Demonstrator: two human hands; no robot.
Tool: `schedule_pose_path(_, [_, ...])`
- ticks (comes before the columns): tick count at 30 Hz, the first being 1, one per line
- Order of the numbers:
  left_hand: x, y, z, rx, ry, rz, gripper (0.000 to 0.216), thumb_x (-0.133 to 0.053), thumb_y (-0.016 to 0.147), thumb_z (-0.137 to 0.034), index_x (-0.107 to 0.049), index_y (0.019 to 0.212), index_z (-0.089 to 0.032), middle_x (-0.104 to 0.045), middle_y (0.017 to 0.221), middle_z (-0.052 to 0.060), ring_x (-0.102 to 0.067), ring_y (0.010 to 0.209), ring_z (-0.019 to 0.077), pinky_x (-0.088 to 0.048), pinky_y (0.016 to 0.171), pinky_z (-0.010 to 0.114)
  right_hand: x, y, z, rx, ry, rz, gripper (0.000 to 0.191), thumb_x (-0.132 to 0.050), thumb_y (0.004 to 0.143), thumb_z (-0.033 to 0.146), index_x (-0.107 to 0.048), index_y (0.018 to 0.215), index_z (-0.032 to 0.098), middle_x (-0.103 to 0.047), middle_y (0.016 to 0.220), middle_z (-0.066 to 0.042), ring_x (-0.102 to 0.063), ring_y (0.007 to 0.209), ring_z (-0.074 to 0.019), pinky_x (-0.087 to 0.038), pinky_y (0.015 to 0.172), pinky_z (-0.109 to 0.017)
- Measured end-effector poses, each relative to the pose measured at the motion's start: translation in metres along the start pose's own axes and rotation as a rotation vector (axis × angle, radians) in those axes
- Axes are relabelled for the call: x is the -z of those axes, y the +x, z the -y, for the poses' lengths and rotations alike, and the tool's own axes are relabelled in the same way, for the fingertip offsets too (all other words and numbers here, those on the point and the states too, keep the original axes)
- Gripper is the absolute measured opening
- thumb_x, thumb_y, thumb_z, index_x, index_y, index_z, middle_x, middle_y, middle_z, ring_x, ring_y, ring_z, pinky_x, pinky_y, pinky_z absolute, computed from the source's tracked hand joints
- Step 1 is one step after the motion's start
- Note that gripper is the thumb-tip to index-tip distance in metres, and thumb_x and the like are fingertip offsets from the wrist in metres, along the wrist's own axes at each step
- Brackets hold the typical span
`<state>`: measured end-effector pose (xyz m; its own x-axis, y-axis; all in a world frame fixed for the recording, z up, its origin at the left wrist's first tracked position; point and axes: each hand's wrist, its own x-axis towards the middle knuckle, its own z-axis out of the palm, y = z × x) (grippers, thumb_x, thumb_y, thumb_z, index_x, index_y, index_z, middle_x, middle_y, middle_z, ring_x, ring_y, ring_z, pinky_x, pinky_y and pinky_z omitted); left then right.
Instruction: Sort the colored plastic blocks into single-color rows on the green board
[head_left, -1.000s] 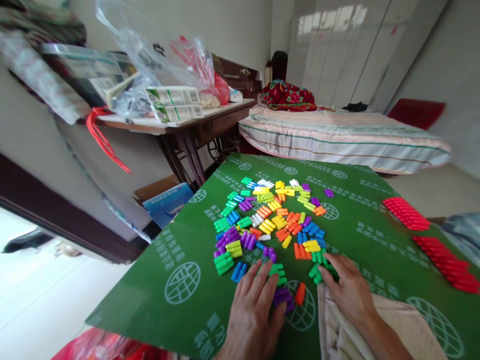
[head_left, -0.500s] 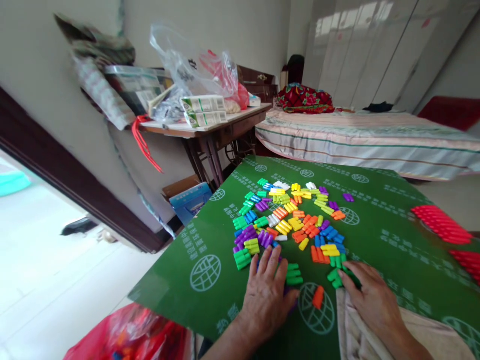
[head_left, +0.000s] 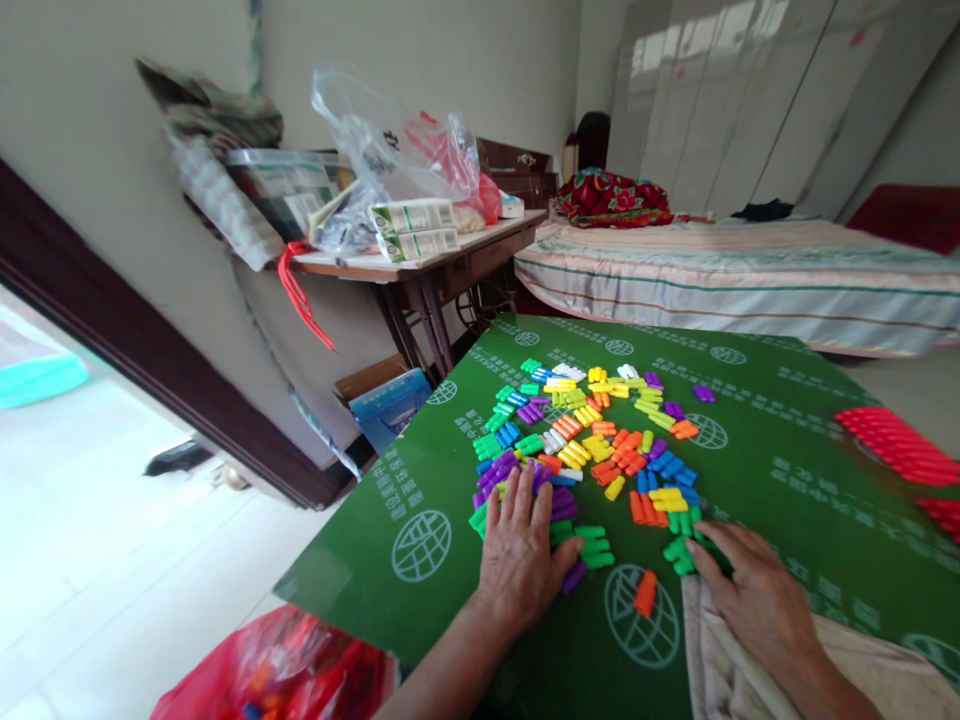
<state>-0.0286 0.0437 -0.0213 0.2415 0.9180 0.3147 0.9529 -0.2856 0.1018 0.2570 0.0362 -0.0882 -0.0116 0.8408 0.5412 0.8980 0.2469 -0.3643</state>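
Observation:
Small ribbed plastic caps (head_left: 574, 455) in many colours, several clustered side by side, lie spread over a green board (head_left: 345, 560). My left hand (head_left: 517, 550) lies flat on the near left of the pile, fingers stretched over purple and green caps and partly hiding them. Beside its thumb are green caps (head_left: 595, 547) and a purple cap (head_left: 574, 577). My right hand (head_left: 761, 590) rests at the near right, thumb and index finger apart, their tips touching green caps (head_left: 680, 552). Between the hands sits a lone orange cap (head_left: 645, 593).
Rows of red caps (head_left: 892, 445) lie at the board's right. Beige cloth (head_left: 847, 660) covers the near right edge. A red plastic bag (head_left: 277, 670) with coloured pieces stands below left. Behind are a cluttered table (head_left: 360, 265) and a bed (head_left: 720, 285).
My left hand has slid left and slightly away from me, uncovering purple and green caps on its right. My right hand stays by the green caps. The view has shifted slightly.

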Motion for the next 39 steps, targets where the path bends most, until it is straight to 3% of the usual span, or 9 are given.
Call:
schedule_pose_path(4, [-0.004,0.009,-0.002,-0.033,-0.013,0.039,0.057,-0.058,0.084,-0.053,-0.056,0.126,-0.015,-0.044,0.145,0.019,-0.043,0.134,0.0356,-0.040,0.108,0.061,-0.002,-0.001,-0.001,-0.015,0.022,-0.001,0.035,-0.045,0.092,0.049,-0.068,0.096,0.023,-0.072,0.097,-0.007,-0.066,0.092,-0.0249,-0.054,0.083,-0.040])
schedule_pose_path(9, [-0.003,0.000,-0.015,-0.067,-0.060,0.066,0.048,-0.052,0.088,-0.053,-0.058,0.122,-0.019,-0.044,0.146,0.015,-0.044,0.135,0.0307,-0.040,0.109,0.060,-0.002,-0.001,0.000,-0.024,0.018,0.003,0.037,-0.044,0.093,0.049,-0.068,0.097,0.022,-0.072,0.098,-0.008,-0.066,0.092,-0.0254,-0.053,0.083,-0.041])
schedule_pose_path(19, [0.003,-0.008,-0.013,-0.020,-0.045,0.070,0.037,-0.061,0.085,-0.045,-0.062,0.112,-0.020,-0.049,0.144,0.010,-0.046,0.132,0.0327,-0.039,0.110,0.062,-0.001,0.001,0.002,-0.008,0.001,-0.005,0.036,-0.043,0.093,0.046,-0.069,0.096,0.020,-0.072,0.098,-0.007,-0.065,0.092,-0.0242,-0.053,0.083,-0.038])
schedule_pose_path(23, [-0.002,-0.008,-0.012,-0.025,-0.011,0.040,0.038,-0.057,0.087,-0.040,-0.060,0.117,-0.016,-0.053,0.139,0.014,-0.046,0.132,0.0337,-0.040,0.109,0.062,-0.002,0.002,0.004,-0.015,-0.014,0.001,0.035,-0.044,0.094,0.044,-0.069,0.097,0.021,-0.072,0.098,-0.007,-0.065,0.092,-0.0238,-0.053,0.083,-0.037])
schedule_pose_path(27, [-0.005,0.000,-0.011,-0.039,0.013,0.044,0.050,-0.056,0.088,-0.039,-0.052,0.131,-0.014,-0.045,0.145,0.018,-0.040,0.136,0.0365,-0.041,0.107,0.063,-0.003,0.003,0.005,-0.008,-0.012,-0.003,0.033,-0.044,0.094,0.043,-0.069,0.097,0.020,-0.072,0.097,-0.007,-0.066,0.092,-0.0233,-0.053,0.082,-0.037])
schedule_pose_path(32, [0.000,0.014,-0.012,-0.049,0.017,0.131,0.062,-0.061,0.085,-0.046,-0.044,0.138,-0.020,-0.041,0.149,0.014,-0.039,0.137,0.0342,-0.038,0.109,0.064,-0.005,0.003,0.004,0.011,0.002,-0.026,0.032,-0.046,0.094,0.041,-0.069,0.096,0.019,-0.071,0.095,-0.007,-0.066,0.090,-0.0222,-0.053,0.081,-0.036])
schedule_pose_path(39, [0.010,0.030,-0.011,0.081,0.033,0.224,0.059,-0.058,0.087,-0.044,-0.045,0.139,-0.020,-0.039,0.151,0.011,-0.035,0.140,0.0340,-0.031,0.115,0.062,-0.005,0.003,0.005,0.019,0.004,-0.047,0.030,-0.046,0.094,0.040,-0.069,0.096,0.020,-0.071,0.096,-0.007,-0.066,0.089,-0.0215,-0.053,0.081,-0.035])
